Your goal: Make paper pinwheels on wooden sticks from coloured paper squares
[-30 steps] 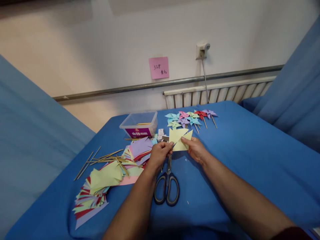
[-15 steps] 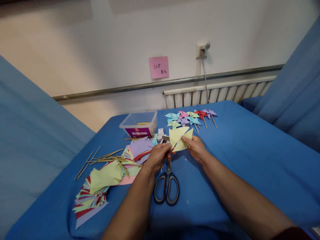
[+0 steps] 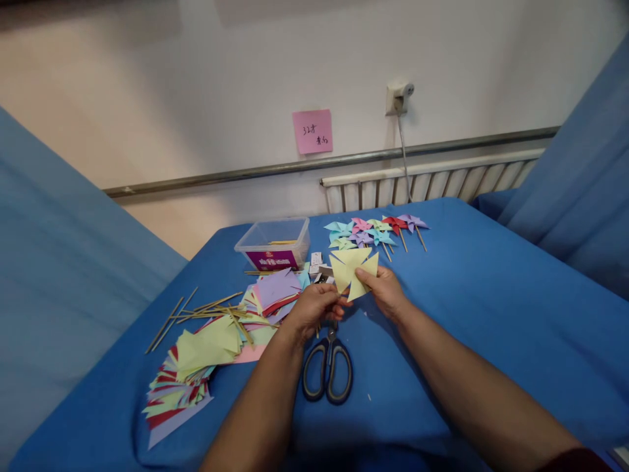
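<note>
A pale yellow paper square [image 3: 350,261], cut inward from its corners, is held up over the table. My right hand [image 3: 388,292] pinches it near the middle of its right side, thumb on top. At its lower left corner, my left hand [image 3: 317,307] has thumb and forefinger closed on the paper, other fingers curled beneath. Scissors [image 3: 340,377] with dark handles lie below my hands, their blades mostly hidden. Small white boxes [image 3: 316,259] sit just behind my left hand.
Finished paper pinwheels [image 3: 381,236] on sticks lie at the back. A clear plastic box [image 3: 275,239] stands left of them. Cut coloured papers [image 3: 211,344] and thin sticks [image 3: 211,313] cover the left side of the blue tablecloth [image 3: 491,314]. A radiator [image 3: 427,187] runs along the wall.
The yellow paper has turned slightly and tilted, so its cuts show more openly. My left fingers have shifted a little right and down under its lower left corner.
</note>
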`<state>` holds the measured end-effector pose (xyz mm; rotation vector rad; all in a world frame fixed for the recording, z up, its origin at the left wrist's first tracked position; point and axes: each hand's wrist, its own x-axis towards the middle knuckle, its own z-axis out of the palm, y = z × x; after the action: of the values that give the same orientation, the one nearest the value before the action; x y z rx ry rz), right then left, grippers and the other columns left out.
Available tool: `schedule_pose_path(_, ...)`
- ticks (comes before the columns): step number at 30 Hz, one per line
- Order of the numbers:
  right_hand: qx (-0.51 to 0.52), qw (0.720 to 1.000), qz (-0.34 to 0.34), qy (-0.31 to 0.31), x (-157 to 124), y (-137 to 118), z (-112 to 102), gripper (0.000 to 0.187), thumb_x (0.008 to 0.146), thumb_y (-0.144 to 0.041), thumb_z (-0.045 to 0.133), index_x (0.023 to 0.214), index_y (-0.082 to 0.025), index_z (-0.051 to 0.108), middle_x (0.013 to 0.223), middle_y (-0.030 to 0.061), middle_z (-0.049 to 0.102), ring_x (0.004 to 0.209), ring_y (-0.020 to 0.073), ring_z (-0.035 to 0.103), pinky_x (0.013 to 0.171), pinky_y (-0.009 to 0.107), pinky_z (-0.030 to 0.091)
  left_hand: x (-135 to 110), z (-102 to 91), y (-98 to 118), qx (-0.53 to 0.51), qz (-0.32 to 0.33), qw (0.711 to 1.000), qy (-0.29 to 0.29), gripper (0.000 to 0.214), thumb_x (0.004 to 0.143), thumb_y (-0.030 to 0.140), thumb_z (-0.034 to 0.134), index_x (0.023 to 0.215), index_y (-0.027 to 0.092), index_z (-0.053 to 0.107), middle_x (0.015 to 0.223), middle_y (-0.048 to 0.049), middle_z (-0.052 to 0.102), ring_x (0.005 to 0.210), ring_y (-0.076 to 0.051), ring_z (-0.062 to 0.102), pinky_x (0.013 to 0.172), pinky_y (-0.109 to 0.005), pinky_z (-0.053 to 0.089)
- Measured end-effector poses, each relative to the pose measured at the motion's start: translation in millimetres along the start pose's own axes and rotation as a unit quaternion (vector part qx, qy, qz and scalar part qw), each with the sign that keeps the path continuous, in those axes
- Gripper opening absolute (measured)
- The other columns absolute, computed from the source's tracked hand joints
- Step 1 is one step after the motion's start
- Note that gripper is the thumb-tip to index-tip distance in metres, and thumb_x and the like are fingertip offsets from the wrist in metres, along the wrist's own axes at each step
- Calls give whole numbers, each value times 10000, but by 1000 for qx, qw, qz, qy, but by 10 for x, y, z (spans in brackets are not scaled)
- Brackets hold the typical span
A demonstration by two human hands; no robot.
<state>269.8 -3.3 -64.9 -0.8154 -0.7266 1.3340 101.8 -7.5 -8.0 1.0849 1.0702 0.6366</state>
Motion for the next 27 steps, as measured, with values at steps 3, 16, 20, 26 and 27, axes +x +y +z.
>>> schedule_pose_path(3,17,1000,-9,13,30,0,-26,413,648,-422,833,966,-177,737,968,94,768,820,269,713,773,405,548,-16,-50,36,7,12,1000,8,146,651,288,674,715,157,677,703,-109,728,420,-108,519,435,-229,375)
schedule_pose_path(16,5,1000,1,15,43,35,-39,422,638,-450,831,953,-187,732,946,97,770,800,282,713,768,422,549,34,-13,2,105,92,989,41,317,709,447,709,621,152,633,607,-54,663,461,-98,503,480,-223,358)
schedule_pose_path(20,-10,1000,14,14,30,28,-27,435,620,-462,832,946,-190,737,932,86,772,778,276,713,753,411,551,72,-48,-9,125,126,981,77,413,729,540,694,603,148,659,598,-43,651,515,-121,541,528,-236,401)
schedule_pose_path(26,-34,999,42,-6,-26,66,41,486,569,-437,861,949,-162,735,864,84,770,718,253,705,706,385,547,159,32,-140,-82,114,988,58,389,662,444,803,871,127,719,784,-75,727,683,-184,658,692,-302,513)
schedule_pose_path(27,-34,999,40,-8,-32,75,52,503,560,-424,867,965,-159,730,867,84,769,716,249,704,702,380,546,172,48,-163,-104,108,987,65,391,641,401,824,887,117,718,789,-87,733,682,-194,666,695,-313,521)
